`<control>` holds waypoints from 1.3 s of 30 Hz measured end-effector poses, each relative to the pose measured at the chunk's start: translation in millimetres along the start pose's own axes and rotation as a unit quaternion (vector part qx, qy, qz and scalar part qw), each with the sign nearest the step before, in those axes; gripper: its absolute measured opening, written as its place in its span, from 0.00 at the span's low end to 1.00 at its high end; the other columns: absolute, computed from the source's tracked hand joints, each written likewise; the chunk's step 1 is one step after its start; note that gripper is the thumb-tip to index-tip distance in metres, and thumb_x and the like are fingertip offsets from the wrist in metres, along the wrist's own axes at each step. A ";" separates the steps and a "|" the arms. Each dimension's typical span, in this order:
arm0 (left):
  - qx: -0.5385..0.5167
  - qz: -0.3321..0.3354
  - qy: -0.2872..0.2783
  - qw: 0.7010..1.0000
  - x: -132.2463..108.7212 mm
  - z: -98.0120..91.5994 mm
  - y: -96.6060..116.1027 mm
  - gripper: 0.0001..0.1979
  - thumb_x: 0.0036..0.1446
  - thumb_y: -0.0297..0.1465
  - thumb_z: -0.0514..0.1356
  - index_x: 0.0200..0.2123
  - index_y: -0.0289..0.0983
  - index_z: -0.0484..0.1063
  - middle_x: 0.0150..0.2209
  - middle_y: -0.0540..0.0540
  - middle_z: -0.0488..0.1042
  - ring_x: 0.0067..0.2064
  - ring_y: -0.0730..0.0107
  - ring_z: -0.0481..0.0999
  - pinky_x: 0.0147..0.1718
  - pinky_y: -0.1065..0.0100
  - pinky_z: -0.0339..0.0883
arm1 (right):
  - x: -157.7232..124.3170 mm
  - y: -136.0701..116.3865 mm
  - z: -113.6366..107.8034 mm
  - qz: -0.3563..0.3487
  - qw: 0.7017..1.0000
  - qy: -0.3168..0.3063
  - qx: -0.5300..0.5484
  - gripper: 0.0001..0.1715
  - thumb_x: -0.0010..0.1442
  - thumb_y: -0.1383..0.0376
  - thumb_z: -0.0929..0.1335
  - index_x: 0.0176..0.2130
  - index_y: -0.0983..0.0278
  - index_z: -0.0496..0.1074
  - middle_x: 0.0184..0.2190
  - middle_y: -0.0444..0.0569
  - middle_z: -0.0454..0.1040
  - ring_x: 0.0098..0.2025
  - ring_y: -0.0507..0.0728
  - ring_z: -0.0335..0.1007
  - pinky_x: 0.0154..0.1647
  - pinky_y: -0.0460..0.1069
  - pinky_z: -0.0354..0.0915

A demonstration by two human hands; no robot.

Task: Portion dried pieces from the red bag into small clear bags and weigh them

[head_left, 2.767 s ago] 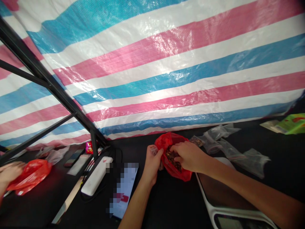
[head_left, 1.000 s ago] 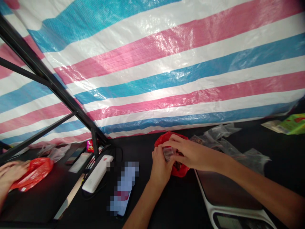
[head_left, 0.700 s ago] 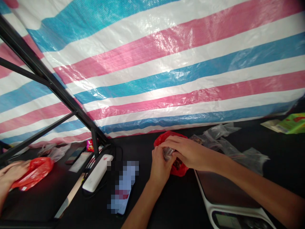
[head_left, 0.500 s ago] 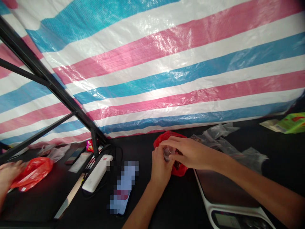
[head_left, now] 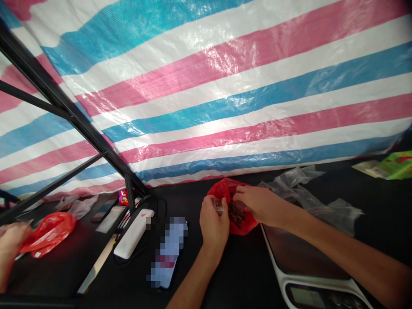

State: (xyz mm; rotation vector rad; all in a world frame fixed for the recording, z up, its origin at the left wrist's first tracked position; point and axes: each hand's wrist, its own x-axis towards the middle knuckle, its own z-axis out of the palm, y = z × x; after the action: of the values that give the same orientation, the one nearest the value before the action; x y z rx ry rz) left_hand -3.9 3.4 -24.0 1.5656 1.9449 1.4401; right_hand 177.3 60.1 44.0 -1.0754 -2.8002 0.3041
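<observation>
Red plastic bag (head_left: 245, 226) holding dark brown pieces (head_left: 237, 213) lies open; left hand (head_left: 213, 225), now apart from right hand (head_left: 257, 205), pinches a small clear bag (head_left: 218, 205).

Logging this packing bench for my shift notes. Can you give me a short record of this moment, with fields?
Left hand: pinches a small clear plastic item
Right hand: fingers at the opening of a red plastic bag, beside dark brown pieces inside it
Nearby: digital scale under the right forearm; clear zip bags behind it
Other person: another person's hand beside a second red plastic bag
Backdrop: pink, blue and white striped tarp
</observation>
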 end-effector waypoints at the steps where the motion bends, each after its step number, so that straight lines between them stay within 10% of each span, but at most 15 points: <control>1: -0.005 0.002 -0.012 1.000 -1.3 1.5 -0.1 0.09 0.66 0.41 0.63 0.40 0.42 0.70 0.39 0.45 0.75 0.41 0.57 0.75 0.41 0.65 0.63 | 1.0 -1.8 1.6 0.000 1.000 -0.003 -0.020 0.19 0.58 0.79 0.66 0.45 0.64 0.79 0.49 0.57 0.79 0.47 0.65 0.79 0.49 0.55 0.71; 11: -0.178 -0.037 -0.022 0.983 1.4 8.9 0.7 0.12 0.66 0.41 0.62 0.39 0.41 0.65 0.34 0.51 0.68 0.34 0.68 0.71 0.37 0.68 0.65 | 9.4 0.1 21.9 -0.031 0.996 0.003 0.087 0.16 0.63 0.68 0.71 0.50 0.63 0.79 0.49 0.54 0.81 0.52 0.65 0.78 0.54 0.55 0.69; 20: -0.117 -0.003 0.076 0.990 5.8 0.8 -5.4 0.14 0.61 0.38 0.67 0.45 0.41 0.68 0.40 0.47 0.71 0.44 0.62 0.72 0.46 0.64 0.66 | -1.5 14.2 -22.2 -0.026 0.985 0.078 0.154 0.16 0.67 0.64 0.69 0.54 0.56 0.77 0.52 0.47 0.80 0.52 0.62 0.77 0.53 0.53 0.68; 28: -0.224 0.031 0.074 0.971 4.5 5.4 -2.5 0.13 0.66 0.38 0.64 0.47 0.40 0.64 0.39 0.49 0.72 0.38 0.70 0.75 0.41 0.68 0.70 | -1.1 1.1 -13.0 -0.081 0.980 0.079 0.166 0.27 0.67 0.63 0.71 0.64 0.57 0.70 0.59 0.54 0.74 0.56 0.65 0.75 0.57 0.56 0.68; 39: -0.198 0.074 0.013 0.977 -4.9 5.3 -5.7 0.23 0.57 0.30 0.68 0.53 0.40 0.65 0.42 0.47 0.75 0.40 0.67 0.77 0.41 0.65 0.73 | 0.3 -20.8 -16.5 -0.193 0.962 0.127 0.148 0.08 0.74 0.64 0.65 0.44 0.60 0.75 0.44 0.49 0.74 0.46 0.58 0.73 0.49 0.52 0.66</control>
State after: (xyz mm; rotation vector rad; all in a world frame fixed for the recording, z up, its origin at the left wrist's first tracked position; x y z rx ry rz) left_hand -1.7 2.5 -32.8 1.5312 1.4577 1.7825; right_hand 166.7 47.5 64.8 -0.4546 -2.5511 0.4798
